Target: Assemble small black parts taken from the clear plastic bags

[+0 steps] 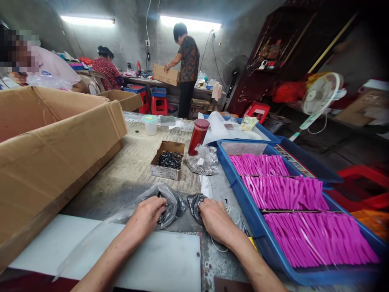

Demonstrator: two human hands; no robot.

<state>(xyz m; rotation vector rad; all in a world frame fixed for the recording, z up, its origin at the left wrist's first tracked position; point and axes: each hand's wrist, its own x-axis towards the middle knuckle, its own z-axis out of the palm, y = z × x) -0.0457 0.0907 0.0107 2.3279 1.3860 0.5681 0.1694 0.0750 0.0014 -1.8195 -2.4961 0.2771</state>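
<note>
My left hand (148, 213) reaches into the mouth of a clear plastic bag (174, 205) with dark contents. Its fingers are curled together, and whatever they pinch is hidden. At a smaller plastic bag (194, 202) holding black pieces, my right hand (214, 219) has its fingertips inside, bent and closed, their tips out of sight. Both bags lie on the worktable just beyond a white board (164, 259). Past them stands a small open carton (165, 172) full of small black pins or screws (170, 159). A bag of small metal pieces (202, 164) lies to its right.
A large cardboard box (60, 162) rises on the left. On the right, a blue crate (243, 198) holds rows of magenta strips (319, 235). A red cylindrical container (198, 136) and a lidded tub (150, 125) stand farther back. People work behind; a fan (322, 93) stands right.
</note>
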